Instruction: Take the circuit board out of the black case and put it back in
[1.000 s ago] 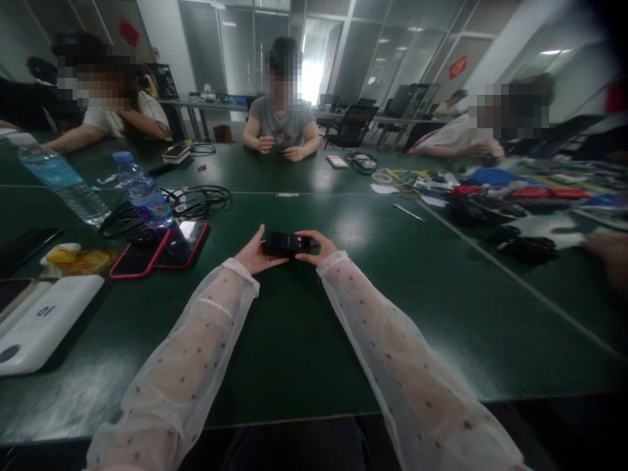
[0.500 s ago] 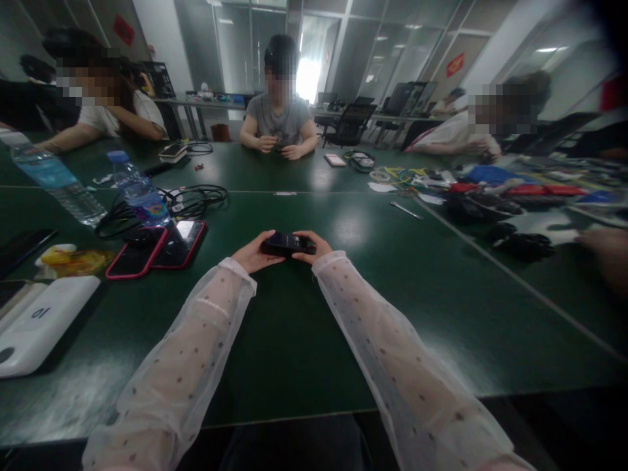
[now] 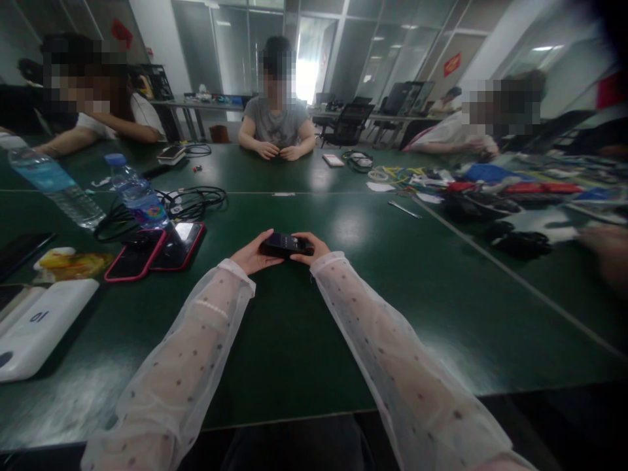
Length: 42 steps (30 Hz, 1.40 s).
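Note:
A small black device with a lit screen (image 3: 284, 244) is held between my two hands, low over the green table (image 3: 294, 347) or touching it; I cannot tell which. My left hand (image 3: 255, 255) grips its left end, thumb on top and fingers below. Around the right end wrap the thumb and fingers of my right hand (image 3: 313, 248). White or pale marks show on the dark screen, too small to read. Sheer dotted sleeves cover both my forearms.
To the left are two red-edged phones (image 3: 177, 247), a white power bank (image 3: 49, 330), water bottles (image 3: 135, 193) and black cables (image 3: 203, 196). A wrench (image 3: 405, 209) and cluttered cables (image 3: 471, 190) lie right. Several people sit around; one person's blurred hand (image 3: 606, 252) is at the right edge.
My hands and the device stay almost in place, with a slight shift of the whole view. The person opposite has lowered their hands closer together on the table.

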{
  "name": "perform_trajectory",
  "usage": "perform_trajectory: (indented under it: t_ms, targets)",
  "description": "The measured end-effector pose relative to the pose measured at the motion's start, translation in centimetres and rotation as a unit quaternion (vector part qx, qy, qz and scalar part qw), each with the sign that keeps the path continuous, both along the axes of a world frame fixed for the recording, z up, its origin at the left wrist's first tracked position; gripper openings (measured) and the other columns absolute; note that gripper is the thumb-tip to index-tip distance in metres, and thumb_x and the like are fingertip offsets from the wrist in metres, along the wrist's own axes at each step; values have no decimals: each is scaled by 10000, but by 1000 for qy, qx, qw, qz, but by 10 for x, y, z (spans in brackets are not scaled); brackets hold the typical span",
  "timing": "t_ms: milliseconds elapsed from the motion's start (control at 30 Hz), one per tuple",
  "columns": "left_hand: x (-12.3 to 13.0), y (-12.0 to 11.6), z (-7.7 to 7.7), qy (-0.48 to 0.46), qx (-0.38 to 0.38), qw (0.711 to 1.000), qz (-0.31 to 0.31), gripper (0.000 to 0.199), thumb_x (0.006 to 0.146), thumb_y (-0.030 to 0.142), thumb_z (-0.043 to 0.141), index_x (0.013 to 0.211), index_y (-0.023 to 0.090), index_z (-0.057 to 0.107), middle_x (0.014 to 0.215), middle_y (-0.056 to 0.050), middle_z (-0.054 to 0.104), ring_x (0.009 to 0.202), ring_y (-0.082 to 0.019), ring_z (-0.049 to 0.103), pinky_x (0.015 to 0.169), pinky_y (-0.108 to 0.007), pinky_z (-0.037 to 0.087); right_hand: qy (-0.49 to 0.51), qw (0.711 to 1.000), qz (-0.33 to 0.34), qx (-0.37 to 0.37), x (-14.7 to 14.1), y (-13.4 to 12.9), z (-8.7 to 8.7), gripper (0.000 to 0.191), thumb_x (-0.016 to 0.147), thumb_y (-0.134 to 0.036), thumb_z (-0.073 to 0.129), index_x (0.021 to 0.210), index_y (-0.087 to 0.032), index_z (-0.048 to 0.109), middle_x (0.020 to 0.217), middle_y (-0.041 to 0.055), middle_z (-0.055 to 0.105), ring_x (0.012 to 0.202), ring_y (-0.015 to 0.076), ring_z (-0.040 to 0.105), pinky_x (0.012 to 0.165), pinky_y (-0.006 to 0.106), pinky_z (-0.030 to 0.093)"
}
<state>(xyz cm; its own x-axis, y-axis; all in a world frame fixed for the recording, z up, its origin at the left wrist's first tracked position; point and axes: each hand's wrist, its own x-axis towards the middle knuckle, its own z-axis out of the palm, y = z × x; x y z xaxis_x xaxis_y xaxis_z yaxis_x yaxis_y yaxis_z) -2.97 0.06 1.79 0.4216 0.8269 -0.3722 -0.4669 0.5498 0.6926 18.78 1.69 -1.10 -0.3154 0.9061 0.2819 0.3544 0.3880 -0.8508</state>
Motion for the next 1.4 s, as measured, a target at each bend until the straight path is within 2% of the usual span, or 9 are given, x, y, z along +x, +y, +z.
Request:
perform_trajectory:
  t_ms: [233, 467, 800, 1167, 1400]
  targets:
    - [0, -2, 2, -4, -2, 1000, 4, 412, 879, 353, 618, 1213, 119, 558, 1155, -169, 652, 1123, -271, 607, 941, -405, 529, -4, 1000, 4, 2, 2, 2, -3, 564, 649, -256, 787, 1173, -260, 577, 1138, 51, 645, 1111, 236, 607, 942, 436, 501]
    - [1, -5, 3, -6, 5, 1000, 12, 495, 857, 360, 643, 1271, 127, 508, 1222, -176, 618, 1175, -270, 585, 976, -395, 513, -6, 1000, 7, 10, 1, 1, 1, 555, 655, -255, 778, 1173, -273, 581, 1159, 49, 634, 1125, 237, 597, 939, 442, 503]
    - [0, -4, 2, -9, 16, 1000, -3, 470, 856, 394, 644, 1231, 128, 545, 1152, -154, 659, 1075, -256, 640, 934, -384, 540, -8, 1000, -11, 6, -1, 0, 0, 550, 637, -224, 792, 1145, -267, 586, 1144, 47, 644, 1127, 243, 602, 943, 445, 499]
    - [0, -6, 4, -5, 7, 1000, 11, 556, 853, 347, 649, 1336, 145, 460, 1223, -175, 620, 1150, -271, 607, 961, -388, 523, -4, 1000, 3, 5, -1, -4, 6, 545, 651, -216, 771, 1160, -266, 580, 1174, 47, 632, 1144, 235, 586, 952, 444, 491]
    - [0, -4, 4, -7, 6, 1000, -6, 576, 860, 457, 623, 1306, 118, 490, 1215, -191, 624, 1129, -288, 614, 970, -407, 512, -3, 1000, -8, -8, 0, 0, -1, 565, 634, -253, 791, 1160, -262, 584, 1137, 52, 637, 1125, 241, 597, 955, 450, 491]
